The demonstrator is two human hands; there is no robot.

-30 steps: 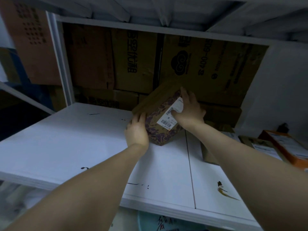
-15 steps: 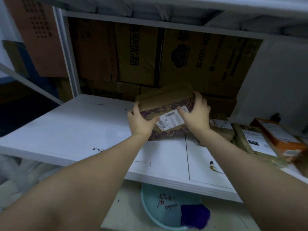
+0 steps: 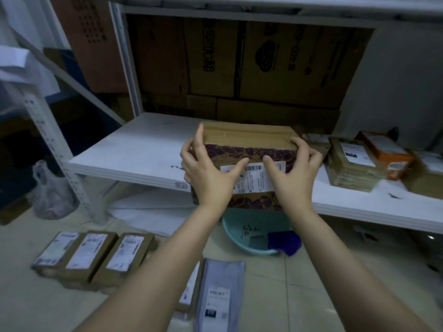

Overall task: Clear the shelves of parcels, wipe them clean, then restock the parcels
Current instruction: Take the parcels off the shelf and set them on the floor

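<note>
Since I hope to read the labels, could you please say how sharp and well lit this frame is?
Head view: dim, bluish light; the patterned box is fairly sharp, though its label print is illegible; the parcels on the right of the shelf are smeared.

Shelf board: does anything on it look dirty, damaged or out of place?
Yes: the white shelf has dark scuff marks, one beside the left hand gripping the patterned box, another near the front edge by the stacked brown parcels.

Teal basin is sitting on the tiled floor near centre, dark writing inside it. Translucent plastic bag is slumping on the floor at far left. Large printed cardboard cartons are standing stacked along the back.
</note>
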